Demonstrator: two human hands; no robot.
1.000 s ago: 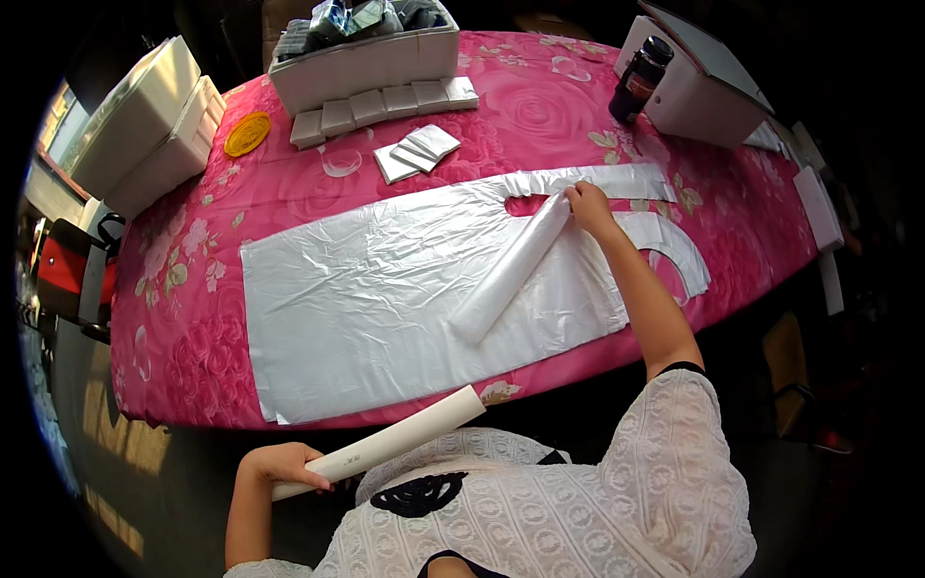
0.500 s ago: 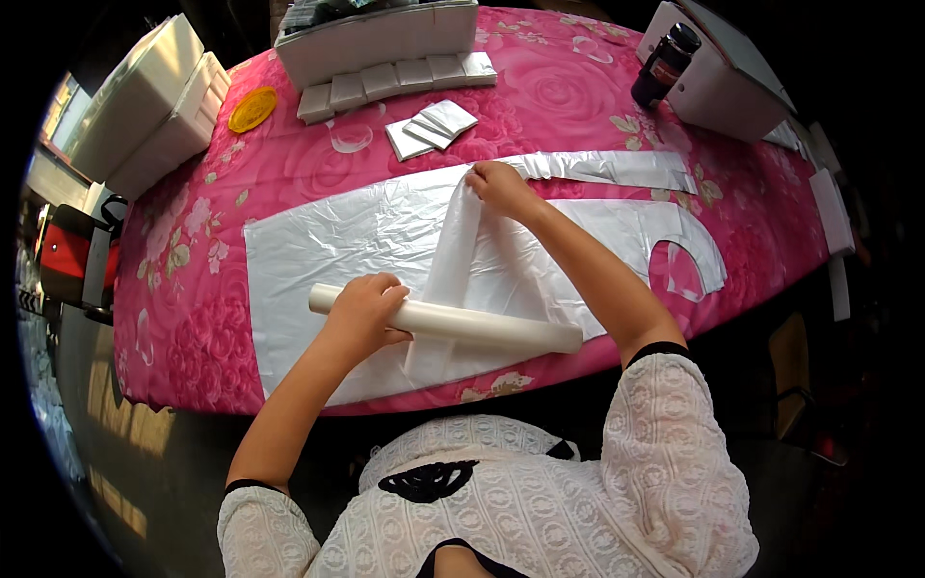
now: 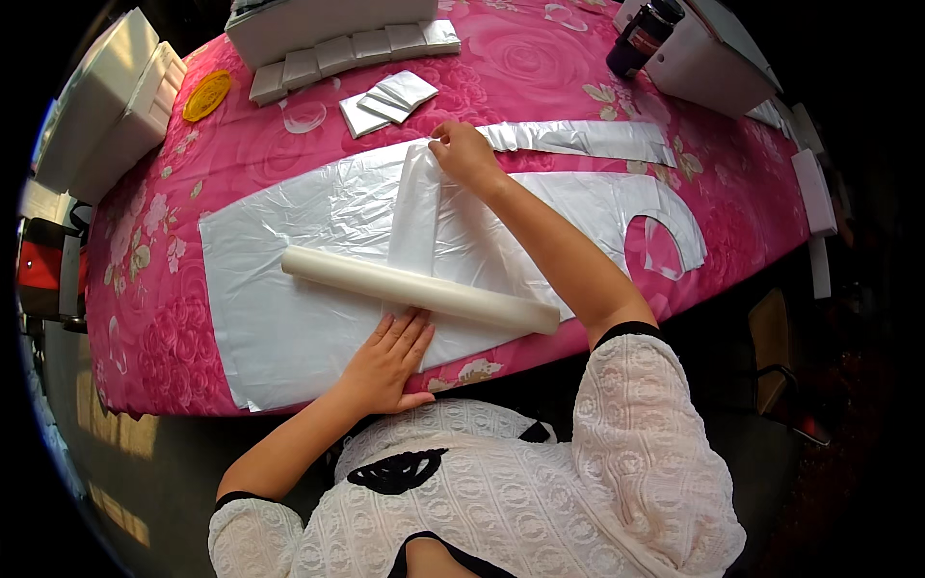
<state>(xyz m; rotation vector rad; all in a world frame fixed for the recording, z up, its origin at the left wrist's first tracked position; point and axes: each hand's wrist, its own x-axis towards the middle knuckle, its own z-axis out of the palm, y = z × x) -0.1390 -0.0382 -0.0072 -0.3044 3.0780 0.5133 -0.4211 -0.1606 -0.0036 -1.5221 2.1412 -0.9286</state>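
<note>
A thin, shiny white plastic apron (image 3: 279,250) lies spread on the table, with a rounded neck opening at its right end and a long strip along its far side. Across it, slanting down to the right, rests a smooth white tube (image 3: 414,289). My left hand (image 3: 390,361) presses flat on the plastic just on the near side of the tube, fingers stretched out and holding nothing. At the far edge, my right hand (image 3: 464,154) pinches a folded-over part of the apron, which runs down toward the tube.
Beyond the apron are several folded white packets (image 3: 390,101) and a row of similar packets (image 3: 352,53) against a white box (image 3: 328,29). A yellow coil (image 3: 206,95) lies far left beside stacked white boxes (image 3: 106,106). A dark bottle (image 3: 644,39) stands by another box (image 3: 708,67).
My left hand has let go of the tube and moved nearer to me, flattening onto the plastic. My right hand keeps its pinch at the far edge. The whole view has shifted slightly.
</note>
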